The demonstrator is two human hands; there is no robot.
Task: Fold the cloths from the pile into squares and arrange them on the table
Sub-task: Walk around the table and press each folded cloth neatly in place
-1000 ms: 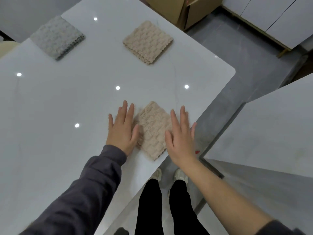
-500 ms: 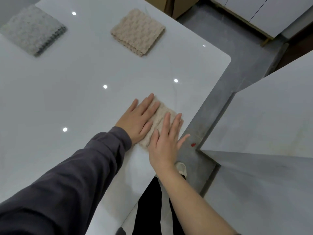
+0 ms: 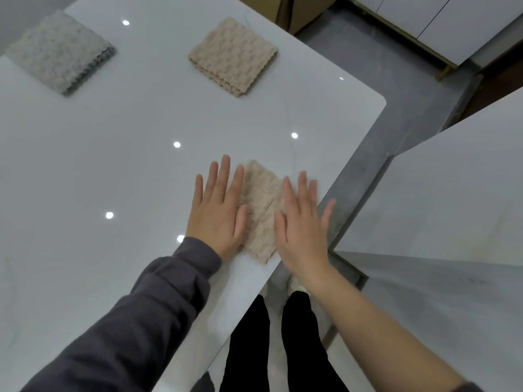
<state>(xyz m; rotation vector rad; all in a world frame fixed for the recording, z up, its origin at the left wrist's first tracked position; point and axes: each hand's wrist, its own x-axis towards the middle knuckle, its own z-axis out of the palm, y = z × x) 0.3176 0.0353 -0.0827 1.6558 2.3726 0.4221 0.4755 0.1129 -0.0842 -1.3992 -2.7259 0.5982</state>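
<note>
The cloth (image 3: 261, 210) is lying folded on the table (image 3: 113, 165), close to the near edge and turned cornerwise, one corner pointing away and one toward the person; it is sitting between the two hands. The left hand (image 3: 216, 210) is lying flat with its fingers straight and spread, holding nothing; its palm and most fingers are resting on the bare top, while its thumb and forefinger are touching the cloth's left side. The right hand (image 3: 302, 222) is also lying open, fingers straight (it is blurred, so the exact contact is hard to read); it is covering the cloth's right side, and its little finger is reaching out past the table's edge. A dark sleeve (image 3: 147, 306) is covering the left arm; the right forearm is showing bare.

A beige square (image 3: 233, 56) is lying far across the top, well apart from the hands; a grey square (image 3: 60, 52) is lying to its left, near the far corner. A second table (image 3: 452, 179) is standing to the right, with grey floor (image 3: 368, 179) showing in the gap between them.
</note>
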